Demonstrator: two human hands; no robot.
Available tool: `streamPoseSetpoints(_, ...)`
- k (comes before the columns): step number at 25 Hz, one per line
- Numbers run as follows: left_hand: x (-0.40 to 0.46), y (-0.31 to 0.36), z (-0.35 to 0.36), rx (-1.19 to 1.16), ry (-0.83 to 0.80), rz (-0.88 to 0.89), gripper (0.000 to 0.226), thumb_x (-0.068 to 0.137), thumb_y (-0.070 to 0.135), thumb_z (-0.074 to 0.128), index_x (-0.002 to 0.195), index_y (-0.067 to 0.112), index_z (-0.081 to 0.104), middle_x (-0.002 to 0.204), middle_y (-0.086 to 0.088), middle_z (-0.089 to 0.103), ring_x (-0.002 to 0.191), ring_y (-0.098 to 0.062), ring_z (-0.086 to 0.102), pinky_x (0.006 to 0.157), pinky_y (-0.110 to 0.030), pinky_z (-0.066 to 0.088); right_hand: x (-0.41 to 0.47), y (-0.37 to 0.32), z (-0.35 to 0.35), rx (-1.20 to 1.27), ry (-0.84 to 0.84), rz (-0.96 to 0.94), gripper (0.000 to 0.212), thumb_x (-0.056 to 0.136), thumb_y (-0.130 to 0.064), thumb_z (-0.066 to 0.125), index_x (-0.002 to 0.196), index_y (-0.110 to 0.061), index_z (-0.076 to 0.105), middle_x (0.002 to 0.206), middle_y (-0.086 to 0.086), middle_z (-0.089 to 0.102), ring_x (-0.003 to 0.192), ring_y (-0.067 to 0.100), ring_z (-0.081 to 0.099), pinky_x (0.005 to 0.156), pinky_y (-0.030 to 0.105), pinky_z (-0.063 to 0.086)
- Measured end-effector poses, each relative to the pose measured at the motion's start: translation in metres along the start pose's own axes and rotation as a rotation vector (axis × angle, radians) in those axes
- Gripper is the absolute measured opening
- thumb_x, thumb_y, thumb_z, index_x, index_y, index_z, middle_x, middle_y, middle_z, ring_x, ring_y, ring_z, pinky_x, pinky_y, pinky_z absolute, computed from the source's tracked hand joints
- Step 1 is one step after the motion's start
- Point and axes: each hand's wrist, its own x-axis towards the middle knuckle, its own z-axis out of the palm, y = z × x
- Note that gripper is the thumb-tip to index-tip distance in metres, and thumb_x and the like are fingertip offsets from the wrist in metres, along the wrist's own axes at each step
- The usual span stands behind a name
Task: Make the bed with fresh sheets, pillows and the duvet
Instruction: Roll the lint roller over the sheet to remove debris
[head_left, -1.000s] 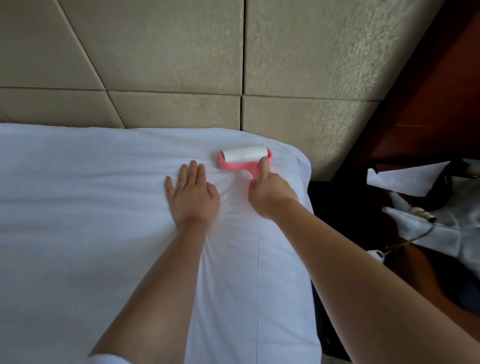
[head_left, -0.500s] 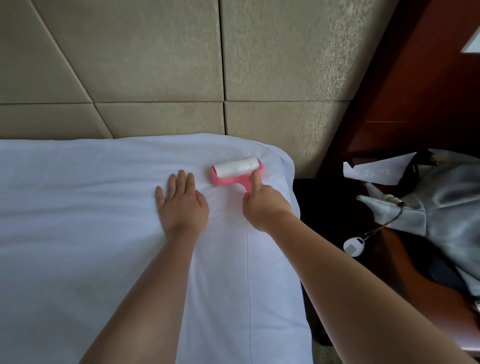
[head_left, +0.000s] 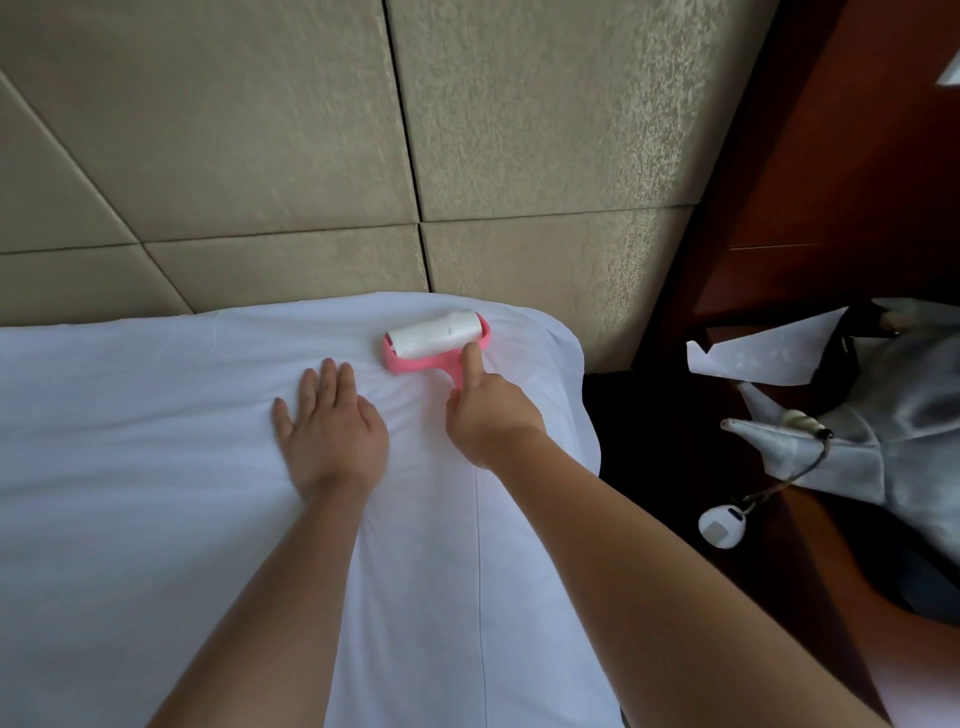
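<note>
The white sheet (head_left: 156, 493) covers the bed from the centre toward 7 o'clock, ending at the beige padded headboard (head_left: 260, 130). The left hand (head_left: 332, 436) presses flat on it, fingers straight. At 1 o'clock of it, the right hand (head_left: 488, 415) grips a pink lint roller (head_left: 436, 340), index finger extended along the handle. A grey bag (head_left: 893, 415) lies at 3 o'clock.

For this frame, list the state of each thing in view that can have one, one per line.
white sheet: spread over the bed, slightly creased near the hands
lint roller: lying on the sheet near the bed's corner, handle gripped
left hand: flat, fingers straight, pressing the sheet
right hand: grips the roller's handle, index finger extended along it
grey bag: slumped on the wooden side table
white tag: hanging from the bag's cord
</note>
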Motion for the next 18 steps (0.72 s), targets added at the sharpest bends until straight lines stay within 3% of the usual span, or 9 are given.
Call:
streamPoseSetpoints(5,-0.018,-0.01,-0.012,0.025,-0.083,0.062,0.054,0.101,0.033,0.016,0.153,0.022,0.009,0.16,0.007,0.002,0.147,-0.012,0.002,0.118,-0.039,0.0,-0.045,0.003,-0.009,-0.038,-0.045,0.035,0.065,0.097,-0.015,0.034,0.152,-0.02,0.0,0.082,0.003,0.047,0.075,0.021,0.048,0.062,0.03,0.036)
streamPoseSetpoints(9,-0.062,-0.022,-0.031,0.046,-0.148,0.142,0.054,0.102,0.035,0.011,0.153,0.022,0.0,0.16,0.006,-0.007,0.147,-0.012,-0.005,0.119,-0.037,-0.001,-0.09,0.003,-0.019,-0.107,-0.068,0.108,0.078,0.088,-0.004,0.037,0.152,-0.022,-0.005,0.085,0.004,0.049,0.074,0.021,0.049,0.059,0.03,0.038)
streamPoseSetpoints(15,-0.12,-0.04,-0.053,-0.001,-0.198,0.238,0.053,0.103,0.033,0.015,0.153,0.021,0.006,0.161,0.005,-0.001,0.147,-0.012,-0.001,0.118,-0.035,0.001,-0.183,0.007,-0.02,-0.06,-0.005,0.217,0.086,0.082,-0.002,0.037,0.15,-0.025,-0.01,0.074,0.002,0.047,0.061,0.016,0.046,0.047,0.027,0.033)
streamPoseSetpoints(18,-0.143,-0.047,-0.055,-0.083,-0.18,0.281,0.049,0.103,0.026,0.025,0.151,0.015,0.022,0.16,0.0,0.013,0.147,-0.015,0.009,0.117,-0.035,0.004,-0.211,0.007,-0.02,-0.05,0.035,0.23,0.087,0.081,-0.004,0.037,0.15,-0.028,-0.01,0.072,0.001,0.05,0.058,0.015,0.046,0.046,0.027,0.034)
